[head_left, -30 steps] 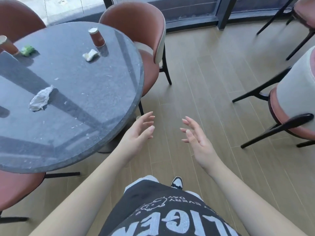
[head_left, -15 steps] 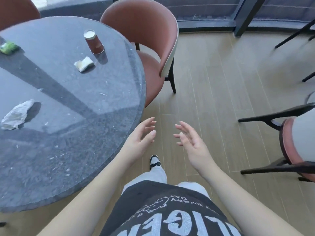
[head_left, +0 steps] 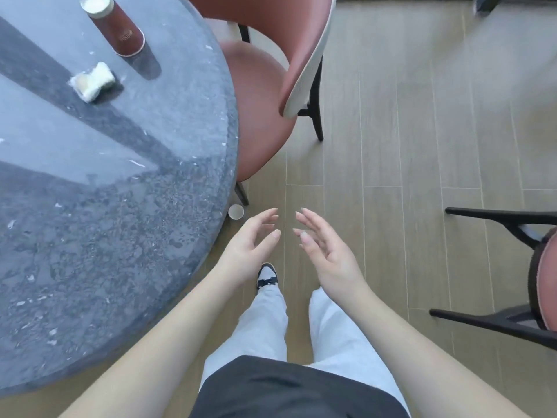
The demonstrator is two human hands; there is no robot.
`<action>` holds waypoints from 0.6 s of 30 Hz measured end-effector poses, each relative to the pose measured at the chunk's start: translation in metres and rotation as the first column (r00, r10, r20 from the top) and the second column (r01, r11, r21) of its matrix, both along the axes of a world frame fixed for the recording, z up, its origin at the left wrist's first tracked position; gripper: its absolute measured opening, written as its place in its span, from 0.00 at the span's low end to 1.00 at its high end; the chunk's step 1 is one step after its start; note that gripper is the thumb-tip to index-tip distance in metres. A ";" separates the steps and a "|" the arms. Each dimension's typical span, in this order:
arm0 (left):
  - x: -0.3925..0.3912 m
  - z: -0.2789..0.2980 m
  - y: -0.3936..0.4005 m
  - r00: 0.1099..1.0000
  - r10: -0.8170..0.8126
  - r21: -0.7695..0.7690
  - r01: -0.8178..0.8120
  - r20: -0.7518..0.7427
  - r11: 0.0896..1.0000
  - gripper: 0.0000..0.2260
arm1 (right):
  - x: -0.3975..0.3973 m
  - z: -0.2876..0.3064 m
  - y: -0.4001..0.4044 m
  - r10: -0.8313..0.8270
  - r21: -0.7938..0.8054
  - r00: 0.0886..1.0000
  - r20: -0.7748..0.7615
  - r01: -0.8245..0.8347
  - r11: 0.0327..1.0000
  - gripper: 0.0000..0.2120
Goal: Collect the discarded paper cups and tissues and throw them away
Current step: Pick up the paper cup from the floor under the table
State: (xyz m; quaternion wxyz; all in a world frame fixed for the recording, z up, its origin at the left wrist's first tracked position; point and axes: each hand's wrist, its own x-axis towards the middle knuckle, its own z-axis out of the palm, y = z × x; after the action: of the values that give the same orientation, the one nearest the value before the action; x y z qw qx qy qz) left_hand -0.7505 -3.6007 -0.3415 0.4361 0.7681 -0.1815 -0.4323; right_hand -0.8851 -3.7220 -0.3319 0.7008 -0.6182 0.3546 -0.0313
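A brown paper cup [head_left: 116,27] stands on the round dark stone table [head_left: 120,206] near its far edge. A crumpled white tissue [head_left: 92,80] lies just in front of the cup. On the wooden floor by the table's rim a small paper cup [head_left: 235,211] shows its pale open mouth, partly hidden under the table. My left hand [head_left: 251,242] hovers just right of that floor cup, fingers relaxed, holding nothing. My right hand [head_left: 324,247] is beside it, palm turned inward, also holding nothing.
A red-brown chair [head_left: 271,95] with black legs is tucked against the table's far right side. Another chair [head_left: 530,279] with black legs juts in at the right edge. My feet and pale trousers are below the hands on the wood-plank floor [head_left: 407,146].
The view has tilted down and moved closer to the table's right side. The floor cup has come into sight by my left hand. Both hands stay held out and empty, slightly nearer together.
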 end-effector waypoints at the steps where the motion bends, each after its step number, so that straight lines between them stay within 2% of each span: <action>1: -0.002 -0.016 -0.005 1.000 0.016 0.012 -0.016 0.007 1.000 0.19 | 0.000 -0.014 -0.008 0.003 0.011 1.000 -0.009 -0.003 1.000 0.18; 6: -0.009 -0.103 -0.022 0.996 0.038 0.086 -0.045 0.081 0.995 0.19 | -0.002 -0.085 -0.041 0.057 0.037 0.998 -0.033 -0.056 0.998 0.19; 9: -0.008 -0.157 -0.027 0.988 0.104 0.106 -0.117 0.115 0.987 0.19 | -0.002 -0.132 -0.051 0.107 0.029 0.993 -0.043 -0.106 0.994 0.20; 13: 0.004 -0.228 -0.026 0.965 0.194 0.130 -0.218 0.176 0.967 0.20 | 0.002 -0.193 -0.050 0.160 0.029 0.985 -0.063 -0.159 0.987 0.20; 18: 0.028 -0.326 -0.018 0.944 0.211 0.212 -0.266 0.253 0.940 0.21 | 0.014 -0.271 -0.049 0.216 -0.007 0.974 -0.075 -0.217 0.976 0.24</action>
State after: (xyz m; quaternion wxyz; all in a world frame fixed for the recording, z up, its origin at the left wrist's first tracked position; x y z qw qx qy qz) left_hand -0.7224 -3.6191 -0.6676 0.3646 0.8763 -0.0807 -0.3043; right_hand -0.8715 -3.7706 -0.6033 0.6818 -0.6593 0.3102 0.0652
